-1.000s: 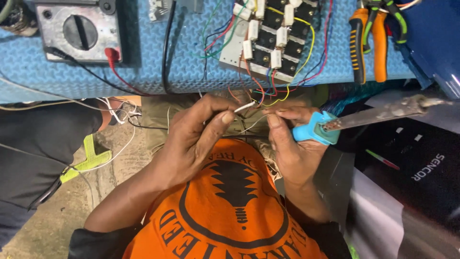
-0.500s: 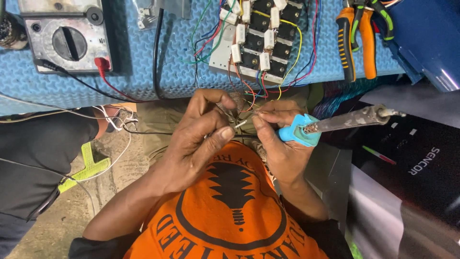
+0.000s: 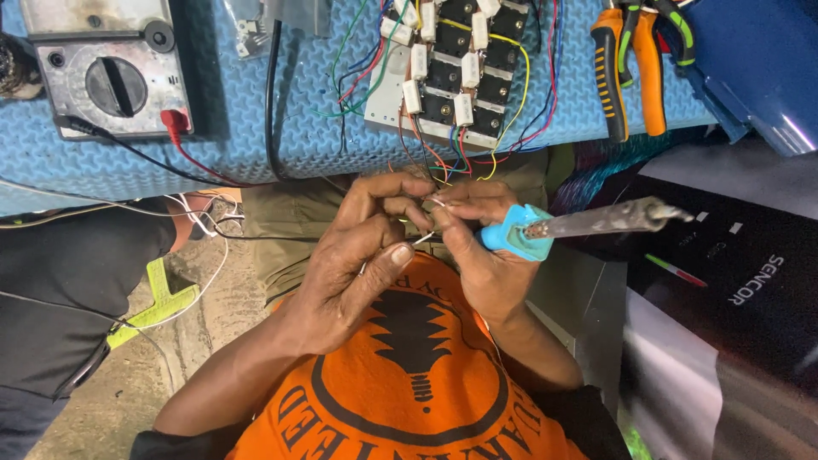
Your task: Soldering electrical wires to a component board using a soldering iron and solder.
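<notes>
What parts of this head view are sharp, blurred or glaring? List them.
Head view: even light, no hard shadows; the left hand and right hand, pinching thin wires, are sharp; the soldering iron in the right hand is sharp too; the grey panel at lower right is smeared and shiny.

— How many hands are at work?
— Two: a left hand (image 3: 358, 273) and a right hand (image 3: 477, 247), fingers bunched together over some thin wires.
— Soldering irons?
— One soldering iron (image 3: 588, 223), with a blue handle.
— And on the desk (image 3: 239, 145)?
— One multimeter (image 3: 115, 81) with one round dial. One circuit board (image 3: 447, 72) carrying several white blocks; I cannot count them surely. Two pliers: one orange-handled pair (image 3: 626, 72) and one green-handled pair (image 3: 677, 30), which is partly cut off.
— Anything else?
— One yellow-green plastic piece (image 3: 162, 298) on the floor.
</notes>
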